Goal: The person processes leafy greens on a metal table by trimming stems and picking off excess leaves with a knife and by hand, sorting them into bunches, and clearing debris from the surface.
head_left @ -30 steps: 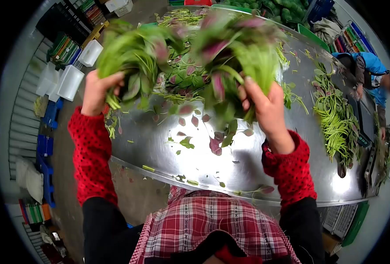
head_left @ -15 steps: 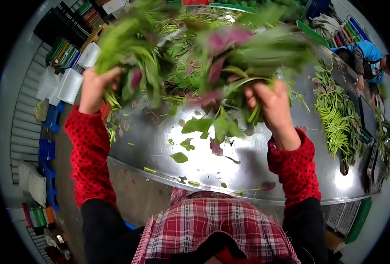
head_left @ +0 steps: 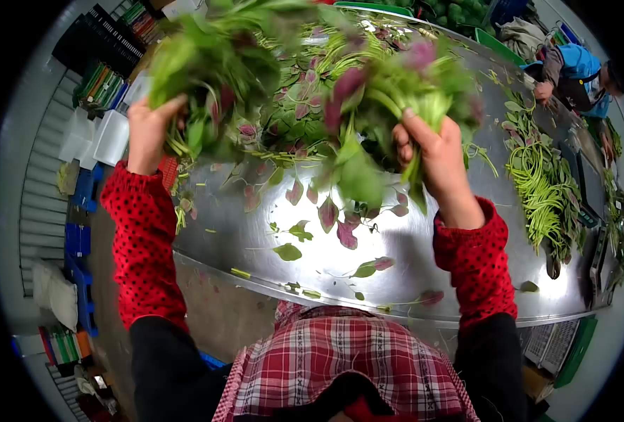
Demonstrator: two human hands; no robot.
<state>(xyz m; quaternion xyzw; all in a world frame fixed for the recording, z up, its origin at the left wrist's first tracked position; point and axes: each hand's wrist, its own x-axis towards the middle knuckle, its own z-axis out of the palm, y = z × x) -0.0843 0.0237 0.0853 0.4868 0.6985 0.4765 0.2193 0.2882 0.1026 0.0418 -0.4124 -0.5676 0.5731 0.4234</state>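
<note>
My left hand (head_left: 150, 133) is closed round a bunch of green and purple leafy stems (head_left: 210, 77), partly blurred, over the table's left side. A second leafy bunch (head_left: 410, 91) with purple leaves is gripped in my right hand (head_left: 435, 155), thumb pressed on the stems. Both bunches are held above the metal table (head_left: 256, 243). Between and behind them lies a heap of leafy greens (head_left: 301, 105). Loose green and purple leaves (head_left: 347, 232) are scattered on the metal below the bunches.
A long pile of stems and leaves (head_left: 537, 190) lies at the right, beside a dark device (head_left: 581, 186). A co-worker in a blue vest (head_left: 583, 67) is at the far right. White boxes (head_left: 111, 137) and blue crates (head_left: 78, 239) stand left of the table.
Both bunches have shifted and swung while staying in my hands. More loose leaves lie on the near part of the table. The co-worker's arm has moved.
</note>
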